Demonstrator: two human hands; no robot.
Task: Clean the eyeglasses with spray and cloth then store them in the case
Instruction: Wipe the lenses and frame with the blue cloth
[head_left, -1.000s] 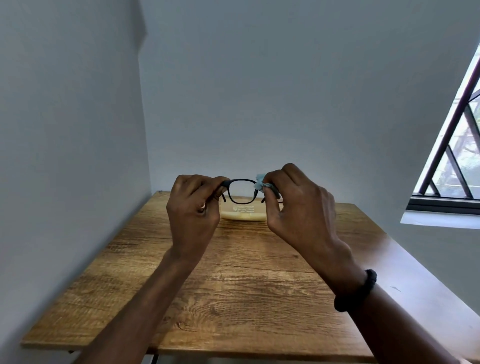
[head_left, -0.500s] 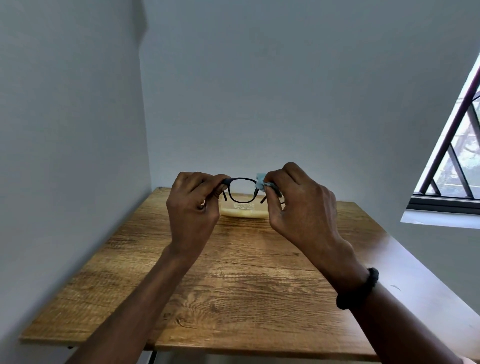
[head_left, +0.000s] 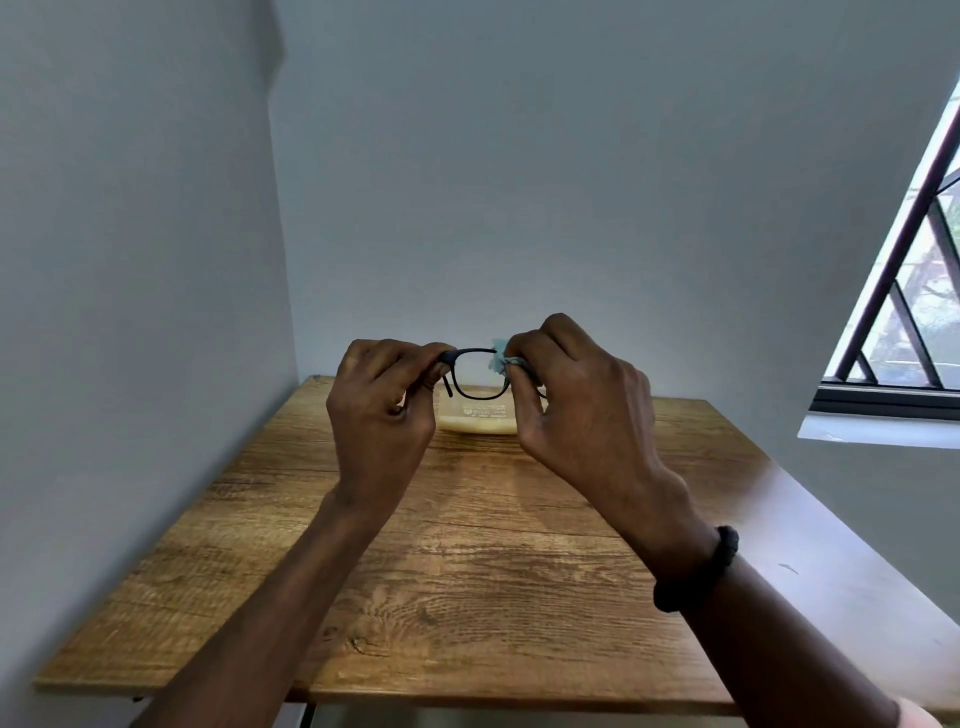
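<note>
The left hand (head_left: 382, 410) gripped the left end of the black eyeglasses (head_left: 478, 375), held up above the far part of the wooden table (head_left: 467, 571). The right hand (head_left: 582, 410) pinched a pale blue cloth (head_left: 498, 358) against the right lens, while a cream case (head_left: 478, 418) lay on the table just beyond.

We see our left hand (head_left: 382, 410) gripping the black eyeglasses (head_left: 475, 375) above the wooden bench (head_left: 467, 571), while our right hand (head_left: 582, 410) pinches a pale blue cloth (head_left: 500, 358) against one lens; a cream case (head_left: 478, 415) lies behind.
</note>
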